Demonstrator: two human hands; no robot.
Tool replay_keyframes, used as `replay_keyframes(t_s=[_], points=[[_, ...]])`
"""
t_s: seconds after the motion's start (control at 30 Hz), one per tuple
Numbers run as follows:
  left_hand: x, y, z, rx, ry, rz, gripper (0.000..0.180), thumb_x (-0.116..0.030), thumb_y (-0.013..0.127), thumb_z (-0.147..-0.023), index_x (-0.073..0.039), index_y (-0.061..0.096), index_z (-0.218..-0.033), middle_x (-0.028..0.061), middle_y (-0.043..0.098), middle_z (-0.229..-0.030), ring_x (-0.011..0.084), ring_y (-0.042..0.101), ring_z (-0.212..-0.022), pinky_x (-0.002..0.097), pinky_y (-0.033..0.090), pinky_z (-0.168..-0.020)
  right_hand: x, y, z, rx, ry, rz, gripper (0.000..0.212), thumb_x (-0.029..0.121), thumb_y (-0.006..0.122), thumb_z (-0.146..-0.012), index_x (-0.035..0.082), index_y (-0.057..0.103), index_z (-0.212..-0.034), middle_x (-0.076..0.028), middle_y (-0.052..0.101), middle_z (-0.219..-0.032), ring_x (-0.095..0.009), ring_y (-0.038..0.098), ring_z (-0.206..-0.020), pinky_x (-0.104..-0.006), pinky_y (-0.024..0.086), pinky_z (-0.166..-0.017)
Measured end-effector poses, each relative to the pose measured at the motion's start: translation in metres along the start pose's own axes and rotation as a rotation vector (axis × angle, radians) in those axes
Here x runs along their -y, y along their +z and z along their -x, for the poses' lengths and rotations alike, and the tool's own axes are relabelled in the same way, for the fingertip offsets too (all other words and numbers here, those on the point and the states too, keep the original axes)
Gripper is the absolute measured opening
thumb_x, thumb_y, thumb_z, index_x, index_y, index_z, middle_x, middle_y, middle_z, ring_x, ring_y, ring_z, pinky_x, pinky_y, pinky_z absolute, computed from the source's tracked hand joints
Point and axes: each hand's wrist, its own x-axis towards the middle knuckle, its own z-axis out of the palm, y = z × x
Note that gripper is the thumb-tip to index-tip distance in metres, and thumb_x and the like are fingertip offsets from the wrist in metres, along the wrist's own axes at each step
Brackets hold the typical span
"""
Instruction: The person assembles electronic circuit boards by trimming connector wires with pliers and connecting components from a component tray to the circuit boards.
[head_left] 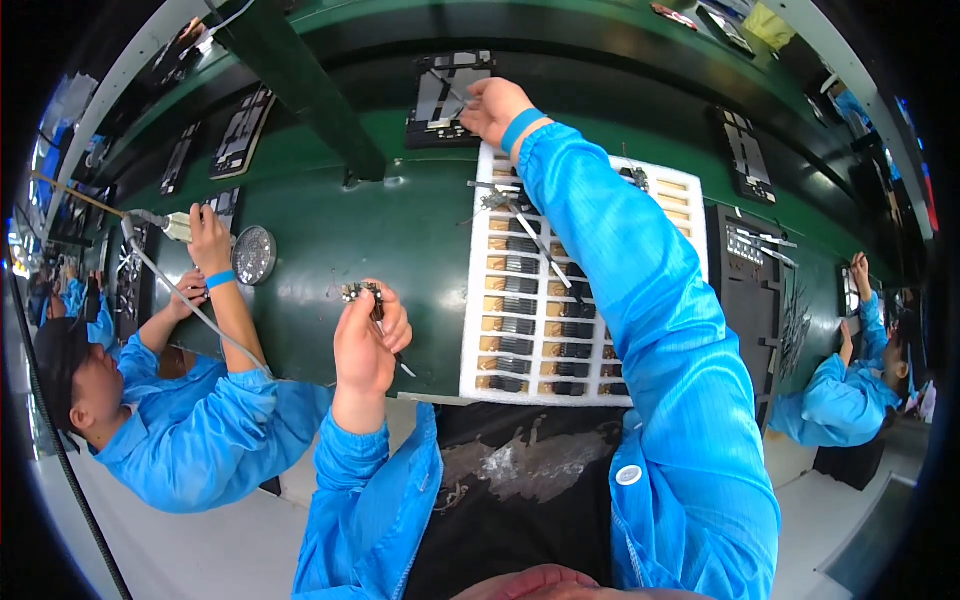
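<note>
My left hand is closed, pinching a small circuit board with tiny metal parts above the green bench. A thin dark strip with a white tip shows below its fingers; I cannot tell if it is held. My right hand reaches far forward, fingers pinched around a thin grey tool over a flat tablet-like device. Beneath my right arm is a white foam tray with slots of black and tan parts. Across it lie a small board with wires and a pale flat strip.
At left a co-worker in blue holds a pale cylindrical tool with a cable, near a round metal dish. Another person sits at far right. A black frame stands right of the tray. More opened devices lie along the green bench.
</note>
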Motion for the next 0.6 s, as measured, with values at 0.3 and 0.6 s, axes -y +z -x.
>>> replay_keyframes(t_s=[0.3,0.6], points=[[-0.004,0.027,0.002,0.183,-0.061,-0.076,0.028,-0.032,0.043,-0.102,-0.006,0.052,-0.103,0.0003,0.043,-0.067,0.0086,0.035,-0.053,0.0230,0.028,-0.047,0.082,-0.037,0.159,0.362,-0.410,0.305,0.037,0.021,0.041,-0.103,-0.006,0.056,-0.124,-0.023,0.060,-0.126,-0.032,0.061,-0.116,-0.0406,0.049,-0.103],[-0.009,0.082,0.039,0.413,-0.131,-0.475,0.032,-0.022,0.047,-0.100,0.007,0.059,-0.103,0.0154,0.065,-0.076,0.0159,0.059,-0.060,0.0262,0.048,-0.056,0.060,-0.200,0.359,-0.239,-0.602,1.109,0.021,0.013,0.066,-0.091,0.002,0.067,-0.108,-0.007,0.068,-0.094,-0.018,0.065,-0.085,-0.0314,0.051,-0.080]])
